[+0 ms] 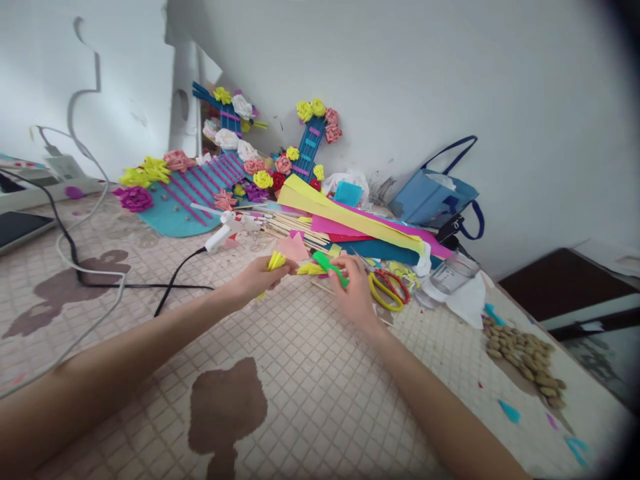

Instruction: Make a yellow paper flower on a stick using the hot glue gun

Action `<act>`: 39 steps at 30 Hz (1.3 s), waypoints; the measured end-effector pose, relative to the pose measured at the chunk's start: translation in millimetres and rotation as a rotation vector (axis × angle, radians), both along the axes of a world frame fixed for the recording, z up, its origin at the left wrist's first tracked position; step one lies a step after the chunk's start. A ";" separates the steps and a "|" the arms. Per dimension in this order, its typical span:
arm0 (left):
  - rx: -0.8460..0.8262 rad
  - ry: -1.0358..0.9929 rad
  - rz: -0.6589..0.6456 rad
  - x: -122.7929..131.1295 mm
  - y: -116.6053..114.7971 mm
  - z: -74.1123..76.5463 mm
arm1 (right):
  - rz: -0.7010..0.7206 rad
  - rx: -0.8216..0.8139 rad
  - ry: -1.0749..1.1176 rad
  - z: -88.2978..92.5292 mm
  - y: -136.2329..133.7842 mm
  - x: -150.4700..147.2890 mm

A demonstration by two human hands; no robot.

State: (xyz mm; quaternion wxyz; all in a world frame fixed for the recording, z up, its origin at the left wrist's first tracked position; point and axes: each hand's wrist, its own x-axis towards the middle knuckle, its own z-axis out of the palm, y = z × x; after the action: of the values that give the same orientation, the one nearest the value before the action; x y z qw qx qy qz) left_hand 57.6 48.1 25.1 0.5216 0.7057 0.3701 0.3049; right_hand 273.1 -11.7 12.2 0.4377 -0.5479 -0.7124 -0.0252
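Note:
My left hand (pixel 265 277) is closed around folded yellow paper pieces (pixel 277 261), which stick up above the fingers. To its right, my right hand (pixel 356 290) has its fingers curled on a long bright green object (pixel 327 263), whose exact kind I cannot make out. Between the two hands lie more yellow paper pieces (pixel 311 269). Just right of my right hand are scissors with yellow handles (pixel 385 293) and a pair with red handles (pixel 399 283). A pink paper piece (pixel 293 247) lies behind the hands.
A white glue gun (pixel 223 235) with a black cord lies left. Behind are thin wooden sticks (pixel 300 229), yellow paper sheets (pixel 350 217) and flower-decorated blue cardboard shapes (pixel 193 193). Rightward are a clear plastic cup (pixel 450 275), a blue bag (pixel 435 193) and shelled nuts (pixel 523 357).

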 end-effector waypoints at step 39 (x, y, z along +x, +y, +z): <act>-0.646 -0.251 -0.014 -57.1 -42.3 1.8 | -0.201 -0.157 -0.049 -14.4 40.1 99.6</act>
State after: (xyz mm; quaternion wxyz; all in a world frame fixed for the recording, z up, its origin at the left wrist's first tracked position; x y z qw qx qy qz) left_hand 0.6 5.8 26.9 0.7616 0.4638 0.3756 0.2526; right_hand 372.8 28.3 -2.1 0.3713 -0.6483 -0.6642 -0.0265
